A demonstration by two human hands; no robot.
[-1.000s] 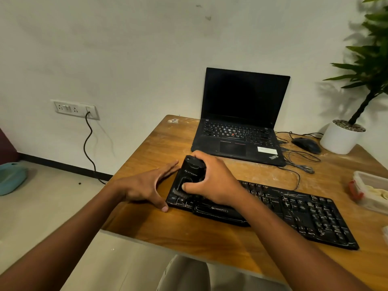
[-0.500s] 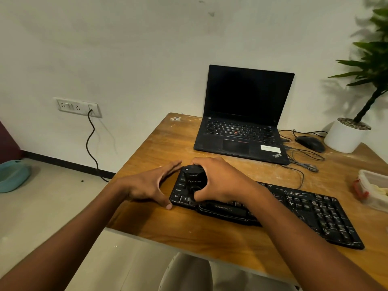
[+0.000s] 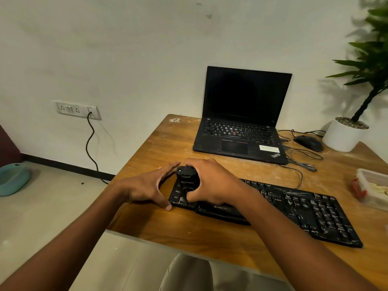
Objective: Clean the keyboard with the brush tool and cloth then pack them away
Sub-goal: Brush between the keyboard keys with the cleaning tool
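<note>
A dusty black keyboard [image 3: 304, 208] lies across the front of the wooden table [image 3: 189, 238]. My right hand [image 3: 212, 183] grips a black brush tool [image 3: 187, 179] that stands on the keyboard's left end, its bristles hidden under it. My left hand [image 3: 147, 185] rests with straight fingers against the keyboard's left edge, thumb near the front corner. No cloth is in view.
An open black laptop [image 3: 241, 131] stands behind the keyboard. A black mouse [image 3: 308, 142] with its cables and a white plant pot [image 3: 344, 135] sit at the back right. A clear plastic box [image 3: 371, 187] is at the right edge.
The brush tool under my right hand has tilted more upright on the keyboard's left end. My left hand stays at the keyboard's edge.
</note>
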